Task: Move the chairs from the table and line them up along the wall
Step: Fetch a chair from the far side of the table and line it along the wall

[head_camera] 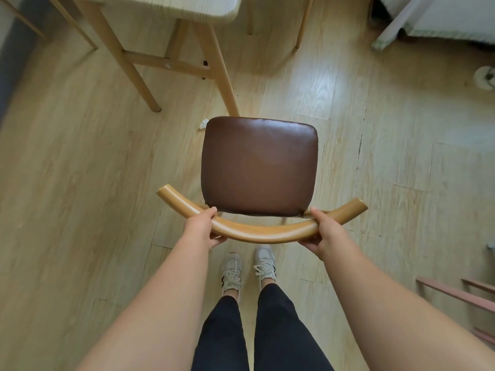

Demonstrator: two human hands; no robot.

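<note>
On the pale wood-plank floor (80, 183), directly in front of the person, stands a chair (259, 167) with a dark brown leather-look seat cushion and a curved wooden backrest rail (263, 231). The view looks almost straight down, so the chair's legs are hidden under the seat and it cannot be told whether they touch the floor. The left hand (204, 228) is wrapped around the left part of the rail, thumb on the top near the seat's rear corner and fingers curled underneath. The right hand (322, 231) grips the right part of the rail the same way, thumb over the top, fingers closed under it. Both forearms are bare and reach forward from the bottom of the frame. The two free ends of the rail stick out past the hands on either side.

Beyond the chair's front edge stands a light wooden table (171, 9); one of its slanted legs comes down just behind the seat's far edge, and a crossbar joins the legs higher up. A small scrap of white paper (203, 123) lies on the floor just beside the seat's far left corner. Below the rail, between the forearms, are the person's white sneakers (247, 269) and black trousers (257, 333), feet near the chair's back. At the upper right is the corner of a pale piece of furniture (428, 20), and a white round object (484, 77) sits at the right edge.
</note>
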